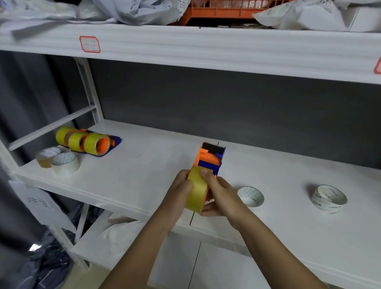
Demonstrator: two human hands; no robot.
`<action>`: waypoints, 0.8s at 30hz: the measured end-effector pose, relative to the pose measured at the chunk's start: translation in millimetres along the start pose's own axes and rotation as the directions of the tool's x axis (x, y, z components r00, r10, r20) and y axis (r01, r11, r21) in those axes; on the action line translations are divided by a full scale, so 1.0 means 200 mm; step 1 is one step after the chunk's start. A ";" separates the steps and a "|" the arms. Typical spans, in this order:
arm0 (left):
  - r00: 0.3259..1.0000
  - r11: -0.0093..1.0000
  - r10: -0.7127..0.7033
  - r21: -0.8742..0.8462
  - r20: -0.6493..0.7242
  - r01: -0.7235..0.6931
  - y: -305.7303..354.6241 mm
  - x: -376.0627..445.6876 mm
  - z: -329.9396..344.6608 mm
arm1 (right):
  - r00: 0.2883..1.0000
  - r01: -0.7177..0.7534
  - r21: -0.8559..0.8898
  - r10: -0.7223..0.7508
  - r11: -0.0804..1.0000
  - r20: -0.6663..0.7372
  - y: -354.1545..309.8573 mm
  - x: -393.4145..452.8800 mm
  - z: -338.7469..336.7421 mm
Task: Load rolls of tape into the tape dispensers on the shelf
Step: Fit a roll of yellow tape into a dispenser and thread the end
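- Tape roll (197,191), yellow, sits between my two hands just above the front edge of the white shelf (140,170), mounted at the near end of an orange and blue dispenser (212,159).
- My left hand (178,195) curls round the roll's left side, fingertips on its outer face.
- My right hand (220,195) grips from the right, thumb pressed on the roll's top, fingers wrapped under the dispenser body.
- I see three loaded dispensers (86,140) lying together at the shelf's far left, with two loose rolls (58,160) just in front of them.
- I see two empty cores (250,195) standing to the right of my hands, well apart from each other.
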State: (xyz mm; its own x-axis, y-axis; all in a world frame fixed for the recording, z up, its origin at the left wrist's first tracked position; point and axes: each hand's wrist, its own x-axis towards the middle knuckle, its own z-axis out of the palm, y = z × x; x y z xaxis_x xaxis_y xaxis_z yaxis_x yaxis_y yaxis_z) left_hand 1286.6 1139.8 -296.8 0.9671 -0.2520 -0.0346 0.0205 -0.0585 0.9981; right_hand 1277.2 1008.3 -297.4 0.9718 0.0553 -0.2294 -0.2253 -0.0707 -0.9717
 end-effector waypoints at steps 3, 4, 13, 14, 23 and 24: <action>0.999 0.999 0.024 0.043 0.027 -0.025 0.00 0.00 -0.01 | 0.985 -0.134 0.039 0.129 0.990 0.110 -0.04 0.00 -0.03; 0.999 0.998 0.027 0.052 0.028 -0.028 0.00 0.00 -0.01 | 0.981 -0.154 0.029 0.150 0.988 0.120 -0.04 0.00 -0.04; 0.996 0.986 -0.077 -0.153 -0.042 0.070 0.03 0.04 0.03 | 0.927 0.369 -0.091 -0.359 0.925 0.108 0.03 -0.01 -0.09; 0.996 0.984 -0.081 -0.162 -0.046 0.072 0.03 0.05 0.04 | 0.923 0.381 -0.096 -0.373 0.919 0.098 0.03 0.00 -0.10; 0.989 0.981 -0.114 -0.169 -0.092 0.097 0.05 0.10 0.10 | 0.967 0.253 -0.044 -0.251 0.967 0.043 0.02 0.06 -0.14; 0.989 0.980 -0.113 -0.173 -0.100 0.095 0.05 0.10 0.10 | 0.974 0.224 -0.035 -0.223 0.974 0.039 0.02 0.07 -0.14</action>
State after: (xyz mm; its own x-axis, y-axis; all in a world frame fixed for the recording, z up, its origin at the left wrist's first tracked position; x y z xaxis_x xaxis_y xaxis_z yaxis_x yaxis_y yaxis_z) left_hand 1300.9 1114.2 -288.5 0.9790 -0.1463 -0.1420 0.1555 0.0854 0.9841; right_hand 1292.7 980.2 -302.9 0.9941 0.1081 -0.0091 0.0007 -0.0910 -0.9958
